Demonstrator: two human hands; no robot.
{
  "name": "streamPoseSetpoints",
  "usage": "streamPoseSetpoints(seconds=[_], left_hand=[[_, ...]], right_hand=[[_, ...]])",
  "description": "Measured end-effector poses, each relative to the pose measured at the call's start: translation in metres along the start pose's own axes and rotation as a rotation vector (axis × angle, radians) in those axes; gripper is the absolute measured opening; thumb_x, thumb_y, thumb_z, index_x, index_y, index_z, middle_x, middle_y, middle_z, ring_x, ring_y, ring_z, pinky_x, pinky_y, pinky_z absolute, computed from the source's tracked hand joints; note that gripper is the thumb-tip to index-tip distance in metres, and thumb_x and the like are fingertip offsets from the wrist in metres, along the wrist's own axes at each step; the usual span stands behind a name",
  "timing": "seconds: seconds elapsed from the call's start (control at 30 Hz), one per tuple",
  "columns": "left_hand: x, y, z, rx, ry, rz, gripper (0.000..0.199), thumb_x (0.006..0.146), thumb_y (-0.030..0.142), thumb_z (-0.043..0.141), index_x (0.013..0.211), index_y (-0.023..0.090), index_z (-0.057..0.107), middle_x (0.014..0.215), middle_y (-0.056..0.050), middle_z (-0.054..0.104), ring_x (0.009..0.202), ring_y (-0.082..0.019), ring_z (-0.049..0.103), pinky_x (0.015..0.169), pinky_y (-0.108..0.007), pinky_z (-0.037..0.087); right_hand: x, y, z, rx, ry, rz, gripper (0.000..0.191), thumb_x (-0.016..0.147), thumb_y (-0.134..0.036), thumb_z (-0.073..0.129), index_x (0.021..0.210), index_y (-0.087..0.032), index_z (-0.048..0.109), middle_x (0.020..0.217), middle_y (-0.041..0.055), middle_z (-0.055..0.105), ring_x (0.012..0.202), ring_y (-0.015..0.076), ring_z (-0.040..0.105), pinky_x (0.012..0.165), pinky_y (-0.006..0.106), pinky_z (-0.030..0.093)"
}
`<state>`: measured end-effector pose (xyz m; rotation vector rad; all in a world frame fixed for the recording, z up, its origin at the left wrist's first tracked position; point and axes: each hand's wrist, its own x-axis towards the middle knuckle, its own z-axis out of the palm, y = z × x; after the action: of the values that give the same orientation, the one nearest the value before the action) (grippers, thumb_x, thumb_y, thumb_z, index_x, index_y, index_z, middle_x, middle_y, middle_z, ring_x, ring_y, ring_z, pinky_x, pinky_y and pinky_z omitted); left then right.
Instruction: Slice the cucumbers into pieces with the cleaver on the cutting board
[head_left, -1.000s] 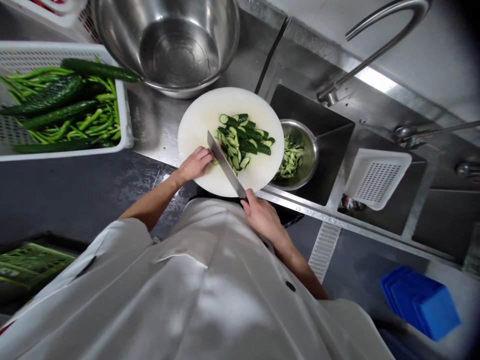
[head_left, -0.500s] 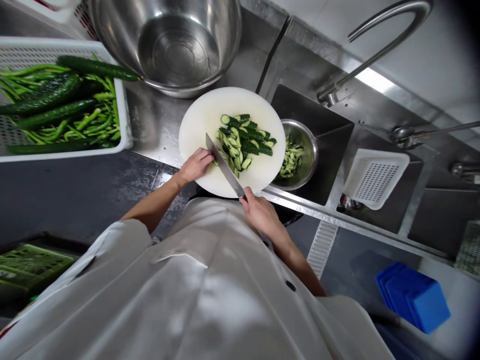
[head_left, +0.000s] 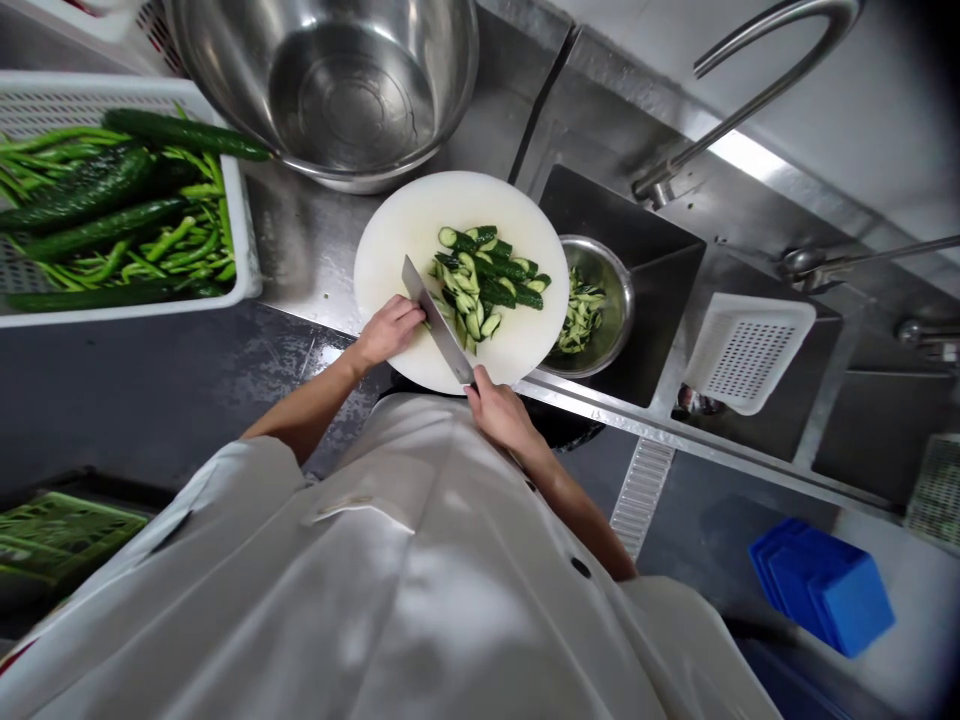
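My right hand (head_left: 501, 410) is wrapped round the handle of a broad kitchen knife (head_left: 442, 330), whose blade slants across a round white cutting board (head_left: 382, 230). Just left of the blade, my left hand (head_left: 394, 328) is closed with curled fingers on a cucumber piece, mostly hidden, with only a sliver of green showing at the fingertips. Right of the blade lie cucumber slices (head_left: 469, 295) and thicker green-skinned cucumber chunks (head_left: 499, 268) in a loose heap. A metal bowl (head_left: 624, 325) of cut cucumber (head_left: 581, 315) sits beside the board, over the sink edge.
At the left, a white basket (head_left: 247, 240) holds whole cucumbers (head_left: 97, 225) and long green peppers (head_left: 169, 240). A large steel basin (head_left: 352, 100) stands behind the board. On the right are sinks, a curved faucet (head_left: 750, 100), a white perforated basket (head_left: 750, 350) and blue bins (head_left: 825, 585).
The knife and my right hand have shifted slightly left, towards my left hand. My left hand has stayed nearly in place on the board, and the cut heap looks the same.
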<state>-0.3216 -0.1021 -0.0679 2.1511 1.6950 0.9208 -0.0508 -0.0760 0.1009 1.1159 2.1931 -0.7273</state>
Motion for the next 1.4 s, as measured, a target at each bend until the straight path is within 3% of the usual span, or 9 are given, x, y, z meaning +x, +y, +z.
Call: streamPoseSetpoints(seconds=[0.23, 0.5, 0.63, 0.73, 0.87, 0.97, 1.1, 1.2, 1.4], left_hand=[[0.0, -0.001, 0.0, -0.014, 0.005, -0.013, 0.027, 0.103, 0.02, 0.042, 0.107, 0.021, 0.069, 0.106, -0.012, 0.068, 0.101, -0.026, 0.061, 0.091, -0.045, 0.056], [0.0, 0.006, 0.0, -0.039, -0.038, -0.066, 0.023, 0.099, 0.022, 0.046, 0.103, 0.022, 0.069, 0.105, -0.012, 0.068, 0.101, -0.027, 0.063, 0.094, -0.048, 0.057], [0.007, -0.005, -0.015, -0.056, 0.075, -0.215, 0.021, 0.098, 0.027, 0.048, 0.098, 0.021, 0.068, 0.101, -0.011, 0.068, 0.098, -0.025, 0.064, 0.092, -0.043, 0.057], [0.044, -0.024, -0.038, -0.005, 0.19, -0.378, 0.024, 0.1, 0.034, 0.049, 0.108, 0.021, 0.068, 0.109, -0.011, 0.067, 0.102, -0.026, 0.064, 0.097, -0.043, 0.055], [0.139, -0.013, -0.042, 0.032, -0.109, -0.153, 0.044, 0.097, 0.05, 0.055, 0.129, 0.023, 0.066, 0.137, -0.012, 0.061, 0.133, -0.035, 0.053, 0.117, -0.056, 0.04], [0.203, 0.029, -0.006, 0.037, -0.516, 0.154, 0.058, 0.089, 0.056, 0.063, 0.143, 0.033, 0.062, 0.162, -0.005, 0.045, 0.149, -0.041, 0.036, 0.124, -0.064, 0.026], [0.243, 0.062, 0.048, 0.114, -0.91, 0.34, 0.062, 0.08, 0.047, 0.069, 0.142, 0.041, 0.064, 0.17, 0.003, 0.036, 0.157, -0.042, 0.022, 0.128, -0.067, 0.008], [0.255, 0.045, 0.056, 0.162, -0.971, 0.331, 0.063, 0.08, 0.045, 0.066, 0.143, 0.043, 0.062, 0.172, 0.004, 0.033, 0.156, -0.04, 0.023, 0.128, -0.068, 0.006], [0.275, -0.018, 0.021, 0.216, -0.871, 0.218, 0.069, 0.082, 0.051, 0.068, 0.149, 0.041, 0.057, 0.175, 0.003, 0.023, 0.154, -0.041, 0.025, 0.127, -0.066, 0.009]], right_hand=[[-0.021, 0.014, -0.009, -0.05, 0.006, -0.014, 0.04, 0.112, -0.037, 0.036, 0.145, -0.016, 0.047, 0.103, 0.0151, 0.077, 0.094, 0.0317, 0.072, 0.074, 0.032, 0.041], [0.024, 0.001, 0.011, 0.037, 0.107, -0.049, 0.043, 0.111, -0.037, 0.038, 0.148, -0.017, 0.047, 0.102, 0.0144, 0.077, 0.093, 0.0319, 0.071, 0.074, 0.033, 0.042], [-0.005, 0.036, 0.018, 0.08, 0.203, -0.122, 0.039, 0.111, -0.038, 0.037, 0.14, -0.017, 0.052, 0.095, 0.0116, 0.078, 0.088, 0.0298, 0.071, 0.073, 0.032, 0.042], [-0.032, 0.068, 0.025, 0.053, 0.213, -0.184, 0.033, 0.11, -0.038, 0.037, 0.13, -0.02, 0.058, 0.093, 0.0086, 0.078, 0.086, 0.0269, 0.072, 0.07, 0.029, 0.041], [-0.037, 0.078, 0.035, -0.046, 0.11, -0.215, 0.031, 0.111, -0.038, 0.038, 0.123, -0.023, 0.062, 0.098, 0.0067, 0.079, 0.087, 0.0239, 0.072, 0.065, 0.028, 0.036], [-0.026, 0.066, 0.038, -0.068, 0.065, -0.206, 0.032, 0.111, -0.037, 0.038, 0.129, -0.023, 0.061, 0.105, 0.0078, 0.079, 0.09, 0.0235, 0.072, 0.064, 0.028, 0.035], [-0.015, 0.051, 0.036, -0.021, 0.052, -0.183, 0.036, 0.112, -0.04, 0.036, 0.136, -0.024, 0.058, 0.111, 0.0101, 0.079, 0.097, 0.0247, 0.072, 0.069, 0.028, 0.038], [-0.01, 0.044, 0.036, 0.05, 0.053, -0.154, 0.039, 0.112, -0.041, 0.035, 0.141, -0.024, 0.055, 0.111, 0.0113, 0.079, 0.1, 0.026, 0.072, 0.074, 0.028, 0.041], [0.012, 0.018, 0.038, 0.252, 0.095, -0.059, 0.037, 0.112, -0.042, 0.038, 0.14, -0.024, 0.052, 0.11, 0.0115, 0.079, 0.099, 0.0267, 0.073, 0.074, 0.028, 0.043]])
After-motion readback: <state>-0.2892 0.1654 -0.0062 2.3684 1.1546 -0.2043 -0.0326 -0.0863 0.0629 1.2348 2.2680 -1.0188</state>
